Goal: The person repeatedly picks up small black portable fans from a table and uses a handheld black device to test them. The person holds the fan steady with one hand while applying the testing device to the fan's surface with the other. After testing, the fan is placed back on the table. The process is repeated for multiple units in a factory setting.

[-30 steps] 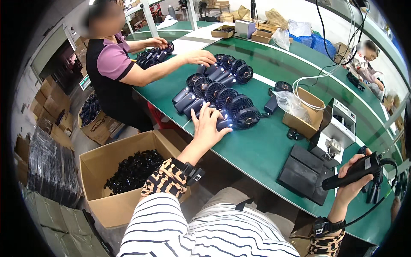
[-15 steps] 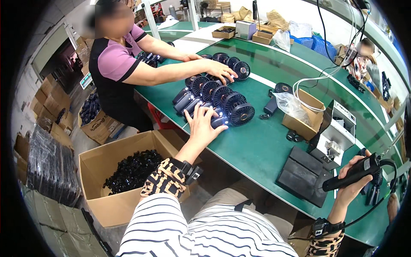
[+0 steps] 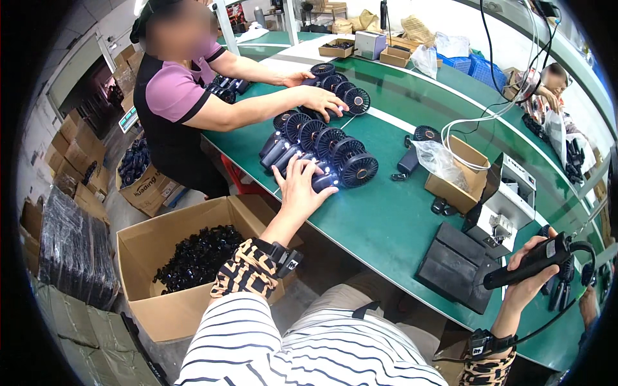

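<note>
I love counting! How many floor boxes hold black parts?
2: a big box below the left hand, a smaller box by the other worker; more may hide.

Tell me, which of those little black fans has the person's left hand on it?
The left hand rests on the fan at the near right end of the closest row; its handle shows lit white dots, and the neighbouring fans lie untouched.

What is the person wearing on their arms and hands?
Both hands are bare. The left hand and right hand each have an orange-and-black patterned arm sleeve and a black wrist strap with a small device. Striped white-and-black shirt sleeves sit above.
</note>
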Demonstrator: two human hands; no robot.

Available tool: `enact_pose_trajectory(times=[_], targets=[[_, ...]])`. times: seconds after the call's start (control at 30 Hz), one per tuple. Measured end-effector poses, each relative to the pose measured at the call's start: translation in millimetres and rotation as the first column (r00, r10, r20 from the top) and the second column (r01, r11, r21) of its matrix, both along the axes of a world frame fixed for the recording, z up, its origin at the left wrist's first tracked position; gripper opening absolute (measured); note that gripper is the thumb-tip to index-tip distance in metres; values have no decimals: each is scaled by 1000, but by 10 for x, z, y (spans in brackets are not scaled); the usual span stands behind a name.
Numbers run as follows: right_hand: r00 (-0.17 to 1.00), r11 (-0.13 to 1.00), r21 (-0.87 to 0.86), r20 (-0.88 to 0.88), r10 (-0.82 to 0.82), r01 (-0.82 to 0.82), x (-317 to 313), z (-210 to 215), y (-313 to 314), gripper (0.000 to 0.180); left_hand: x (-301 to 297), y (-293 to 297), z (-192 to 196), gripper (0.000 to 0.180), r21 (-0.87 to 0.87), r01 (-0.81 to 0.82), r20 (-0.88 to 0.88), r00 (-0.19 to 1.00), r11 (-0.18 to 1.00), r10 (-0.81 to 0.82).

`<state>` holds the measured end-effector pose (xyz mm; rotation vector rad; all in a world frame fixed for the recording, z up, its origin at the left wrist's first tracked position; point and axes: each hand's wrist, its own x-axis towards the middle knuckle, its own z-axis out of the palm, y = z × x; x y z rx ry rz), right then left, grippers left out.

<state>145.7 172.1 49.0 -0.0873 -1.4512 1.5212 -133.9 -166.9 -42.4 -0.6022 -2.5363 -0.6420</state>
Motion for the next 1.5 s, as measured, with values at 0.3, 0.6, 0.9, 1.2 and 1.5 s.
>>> enact_pose_trajectory(times=[0.3,0.6,0.9,1.2,1.5], targets=[[1000,1000,14,6,-6,6,-56,-6,6,89,-17,-56,-19,52,-17,2,5,1000,1000,-2],[971,947,259,96,-220,189,-88,249,242,83,-248,-525,97,82,112,-82,-153,983,990,99],[926,676,634,-228,-301,376,-172,499,-1222,34,-1303,-1053,-58,89,136,-61,474,881,989,-11],[531,91,947,250,-810,-307,-270,1131,-1139,50,-1021,-1040,11,99,150,-17,460,886,988,-55],[905,455,851,381,-191,-262,-987,469,-2082,50,-1210,-1090,-478,67,162,68,208,973,984,-101]])
